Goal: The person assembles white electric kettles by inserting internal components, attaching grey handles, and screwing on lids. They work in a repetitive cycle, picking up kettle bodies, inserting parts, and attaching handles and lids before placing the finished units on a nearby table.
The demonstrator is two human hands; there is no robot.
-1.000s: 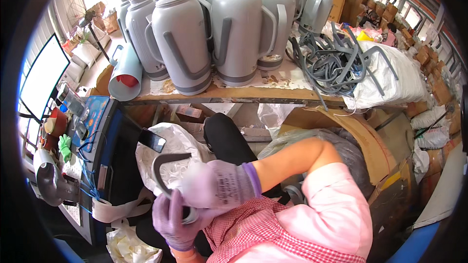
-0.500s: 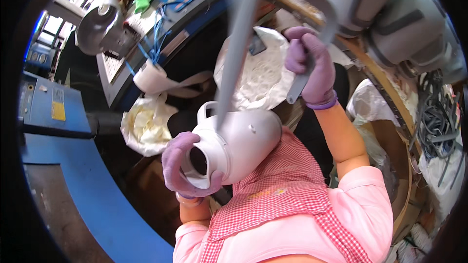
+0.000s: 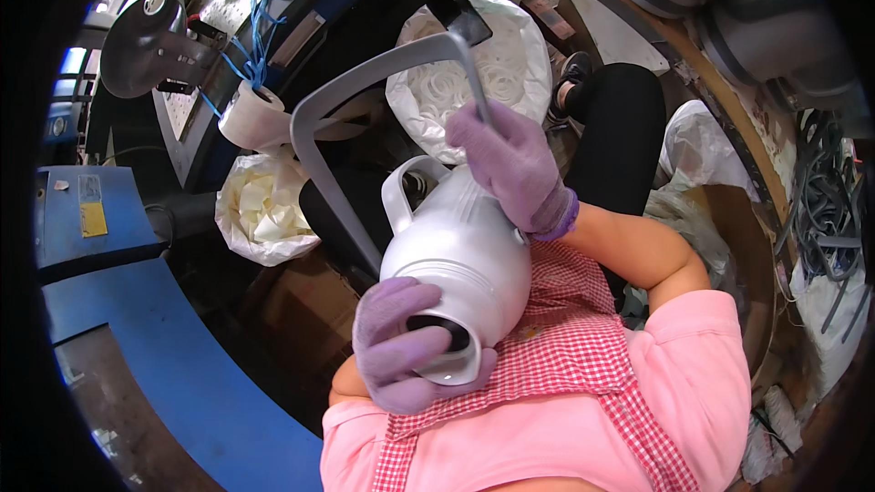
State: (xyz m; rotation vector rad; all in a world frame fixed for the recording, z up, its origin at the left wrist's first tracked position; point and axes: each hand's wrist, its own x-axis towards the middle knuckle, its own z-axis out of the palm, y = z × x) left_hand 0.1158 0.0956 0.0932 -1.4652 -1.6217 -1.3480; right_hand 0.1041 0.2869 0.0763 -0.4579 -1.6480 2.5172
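A light grey plastic jug (image 3: pixel 474 251) with a small loop handle on its side lies tilted over my lap, its dark mouth toward me. My left hand (image 3: pixel 394 346), in a purple glove, wraps round the neck, with fingers across the opening. In my right hand (image 3: pixel 515 173), also gloved, is one end of a large grey bracket-shaped carrying handle (image 3: pixel 314 155), close above the jug's far side. The handle arches out to the left, and its other end comes down beside the jug's left shoulder; whether it touches there I cannot tell.
Beyond the jug stands a white bag of pale rings (image 3: pixel 437 82), a dark phone-like object (image 3: pixel 458 16) at its rim. To its left are a bag of cream pieces (image 3: pixel 273 219) and a white roll (image 3: pixel 255 118). Blue machinery (image 3: pixel 182 374) borders the left; grey jugs (image 3: pixel 775 36) stand upper right.
My right hand has brought the grey handle down and leftward, from raised above the jug to around it. The jug has turned, its mouth now nearer my body. The view has shifted somewhat.
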